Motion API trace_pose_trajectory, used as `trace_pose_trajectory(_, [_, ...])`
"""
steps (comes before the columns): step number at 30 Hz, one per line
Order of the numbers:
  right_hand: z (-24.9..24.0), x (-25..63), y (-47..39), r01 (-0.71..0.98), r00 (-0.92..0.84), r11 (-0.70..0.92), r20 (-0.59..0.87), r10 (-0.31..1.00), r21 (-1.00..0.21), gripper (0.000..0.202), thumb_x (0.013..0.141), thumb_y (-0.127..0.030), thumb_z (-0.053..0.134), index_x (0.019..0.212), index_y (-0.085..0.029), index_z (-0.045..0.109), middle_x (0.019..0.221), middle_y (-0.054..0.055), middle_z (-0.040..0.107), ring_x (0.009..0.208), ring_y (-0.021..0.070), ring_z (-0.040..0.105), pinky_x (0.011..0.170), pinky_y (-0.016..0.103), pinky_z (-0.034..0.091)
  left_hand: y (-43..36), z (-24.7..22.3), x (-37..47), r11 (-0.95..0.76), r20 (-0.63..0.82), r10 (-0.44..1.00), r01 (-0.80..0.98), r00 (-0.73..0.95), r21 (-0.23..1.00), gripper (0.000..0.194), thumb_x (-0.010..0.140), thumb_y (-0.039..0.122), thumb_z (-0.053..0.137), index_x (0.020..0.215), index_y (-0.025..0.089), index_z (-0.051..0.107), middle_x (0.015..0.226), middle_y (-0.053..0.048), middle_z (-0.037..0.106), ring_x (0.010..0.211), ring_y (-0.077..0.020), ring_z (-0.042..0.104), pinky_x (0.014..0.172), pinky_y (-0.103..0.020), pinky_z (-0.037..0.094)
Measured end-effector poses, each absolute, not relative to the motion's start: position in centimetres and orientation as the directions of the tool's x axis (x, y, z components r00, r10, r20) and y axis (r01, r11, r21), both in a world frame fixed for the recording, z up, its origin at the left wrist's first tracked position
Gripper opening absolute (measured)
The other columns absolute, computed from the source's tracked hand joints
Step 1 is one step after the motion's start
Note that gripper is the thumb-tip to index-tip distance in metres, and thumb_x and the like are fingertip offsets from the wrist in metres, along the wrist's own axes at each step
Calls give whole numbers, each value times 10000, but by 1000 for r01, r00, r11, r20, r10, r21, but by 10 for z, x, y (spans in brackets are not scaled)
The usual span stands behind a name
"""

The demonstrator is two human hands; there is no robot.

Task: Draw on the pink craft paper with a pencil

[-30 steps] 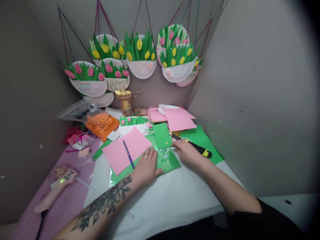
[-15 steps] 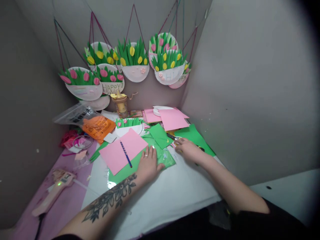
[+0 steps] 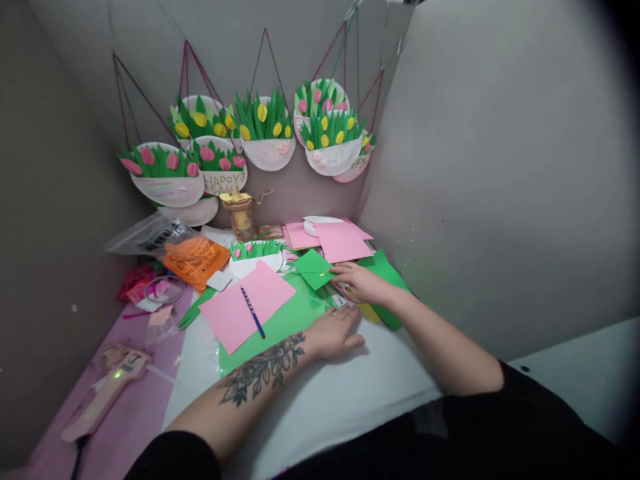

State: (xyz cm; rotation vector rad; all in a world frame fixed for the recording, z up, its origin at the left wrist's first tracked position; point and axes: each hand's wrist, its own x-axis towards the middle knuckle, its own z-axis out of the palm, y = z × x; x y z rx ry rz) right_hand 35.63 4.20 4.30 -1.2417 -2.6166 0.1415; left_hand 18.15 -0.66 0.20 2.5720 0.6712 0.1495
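Observation:
My left hand (image 3: 337,332) lies palm down with its fingers stretched out, at the right end of a large green sheet (image 3: 295,310) in clear plastic. Beyond it, my right hand (image 3: 365,283) reaches over a pile of papers, fingers extended. Its fingertips touch the right corner of a small green paper square (image 3: 313,268); I see no firm grip on it. A yellow piece (image 3: 370,313) shows beneath the right wrist. Left of my hands, a dark blue patterned pencil (image 3: 253,312) rests on a pink sheet (image 3: 227,317).
Paper-plate flower baskets (image 3: 270,155) hang on the back wall. A half-plate with paper grass (image 3: 254,265), pink papers (image 3: 345,241), a green sheet (image 3: 385,270) and an orange packet (image 3: 197,260) lie around. At left is a glue gun (image 3: 107,393) with a lit green light.
My left hand has slid right along the green sheet. My right hand has moved left and away from me to the small green square, which has shifted slightly; the scissors are out of sight.

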Motion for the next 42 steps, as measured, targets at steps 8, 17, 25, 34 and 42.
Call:
trace_pose_trajectory(8, [43,384,-7,856,-426,432,86,900,-285,390,696,8,429,930,-158,692,951,87,679,928,208,586,865,358,423,-9,-1,142,-699,-62,648,625,759,346,1049,664,665,541,1429,98,100,1496,-174,105,1371,-335,21,1093,-477,156])
trace_pose_trajectory(17, [28,357,-29,761,-478,502,169,862,-411,403,751,-16,420,1061,-159,634,1070,88,645,1034,193,537,935,367,396,-15,0,109,-697,-92,687,689,721,200,909,779,672,351,1416,53,158,1488,-190,109,1375,-312,29,1098,-453,132])
trace_pose_trajectory(25, [39,358,-46,739,-416,516,310,855,-434,428,751,-30,394,1089,-170,617,1055,99,637,1009,210,533,885,412,430,-49,5,189,-686,-84,675,665,733,296,846,821,600,345,1403,14,164,1476,-220,138,1371,-335,32,1092,-497,135])
trace_pose_trajectory(34, [35,375,-55,742,-334,491,382,862,-458,425,781,-54,379,1104,-202,613,1044,88,637,996,205,547,859,402,447,-49,15,154,-460,-146,855,858,498,231,808,825,539,405,1393,6,189,1466,-252,128,1355,-388,38,1066,-552,144])
trace_pose_trajectory(42, [33,372,-54,712,-347,519,406,845,-473,431,784,-56,392,1132,-207,598,1049,91,633,996,205,547,863,410,448,-69,19,161,-680,-63,685,668,725,302,794,827,557,404,1413,75,173,1485,-200,116,1371,-331,17,1085,-516,154])
